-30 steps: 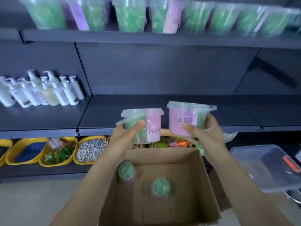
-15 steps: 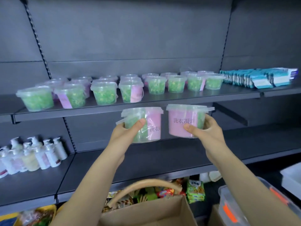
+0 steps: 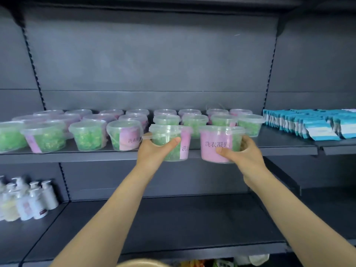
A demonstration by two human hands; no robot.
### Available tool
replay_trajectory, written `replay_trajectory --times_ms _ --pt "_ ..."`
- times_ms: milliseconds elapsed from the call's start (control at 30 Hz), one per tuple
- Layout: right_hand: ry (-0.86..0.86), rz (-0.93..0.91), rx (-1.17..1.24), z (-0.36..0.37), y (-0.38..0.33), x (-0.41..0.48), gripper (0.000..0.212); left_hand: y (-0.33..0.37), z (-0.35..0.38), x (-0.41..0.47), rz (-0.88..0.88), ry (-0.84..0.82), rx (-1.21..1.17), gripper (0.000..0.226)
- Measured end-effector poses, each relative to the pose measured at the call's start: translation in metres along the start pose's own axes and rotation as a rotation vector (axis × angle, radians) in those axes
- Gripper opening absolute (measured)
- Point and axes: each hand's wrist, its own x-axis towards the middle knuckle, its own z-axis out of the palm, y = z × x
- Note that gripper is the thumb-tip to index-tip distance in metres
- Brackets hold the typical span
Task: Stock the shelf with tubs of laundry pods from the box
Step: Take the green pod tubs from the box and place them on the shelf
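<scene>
My left hand point(image 3: 154, 149) grips a clear tub of green laundry pods with a pink label point(image 3: 171, 137), held at the front edge of the dark shelf point(image 3: 279, 146). My right hand point(image 3: 242, 151) grips a second tub point(image 3: 215, 145), its pink label facing me, just right of the first. Both tubs hover at the shelf's front lip, in front of several rows of like tubs point(image 3: 88, 134) standing on the shelf. The box is out of view.
Blue and white packets point(image 3: 316, 124) lie in rows on the shelf to the right. White pump bottles point(image 3: 28, 201) stand on the lower shelf point(image 3: 173, 224) at left. A tan curved handle point(image 3: 142, 264) shows at the bottom edge.
Both hands have lifted the two tubs from over the box up to the front edge of the stocked shelf. The view has tilted up and the box has dropped out of sight.
</scene>
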Motion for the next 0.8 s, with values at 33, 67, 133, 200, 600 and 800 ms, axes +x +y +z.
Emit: replay_trajectory --times_ms 33,67,133,200,600,800 --pt "-0.004 -0.014 0.014 -0.003 0.001 0.010 0.091 0.001 0.008 0.007 0.017 0.016 0.012 0.040" --pt "-0.006 -0.021 0.031 -0.005 0.002 0.018 0.092 0.001 0.015 0.014 0.036 0.028 0.030 0.041" --pt "-0.014 -0.022 0.055 -0.005 0.007 0.033 0.095 0.000 0.024 0.028 0.059 0.039 0.070 0.039" --pt "-0.036 -0.007 0.067 -0.002 0.014 0.045 0.098 -0.006 0.031 0.042 0.065 0.045 0.112 0.036" --pt "-0.081 -0.020 0.106 0.012 0.033 0.072 0.056 -0.052 0.031 0.096 0.154 0.035 0.253 0.053" --pt "-0.086 -0.109 -0.042 0.031 0.023 0.084 0.067 -0.058 0.024 0.110 -0.014 -0.021 0.470 0.051"
